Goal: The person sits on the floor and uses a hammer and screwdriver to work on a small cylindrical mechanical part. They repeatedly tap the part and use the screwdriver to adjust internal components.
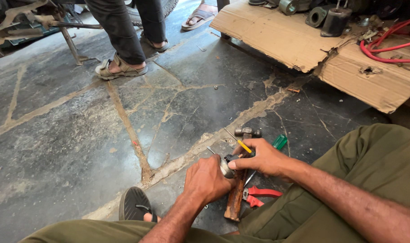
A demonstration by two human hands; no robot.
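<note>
**Both hands closed on a small metal part above the hammer**

While the person sits on the cracked stone floor (79, 135), the head view shows both hands meeting just over a hammer (239, 180) that lies with its rusty handle pointing back toward the lap. The left hand (207, 180) is curled shut around a small cylindrical metal part (226, 166); the right hand (261, 157) pinches the same part at its end, thumb and fingers closed. A yellow-handled screwdriver (241, 144) lies just beyond the hammer's head, a green-handled tool (279, 142) just right of it, and red-handled pliers (259, 195) beside the handle. Well beyond the hammer, torn cardboard (281, 40) carries machine parts and a red hose (389, 47); another person's sandalled feet (121, 67) stand farther off.

By my judgement the step in hand is fitting or twisting something on the part, which calls for a firm left-hand hold.
</note>
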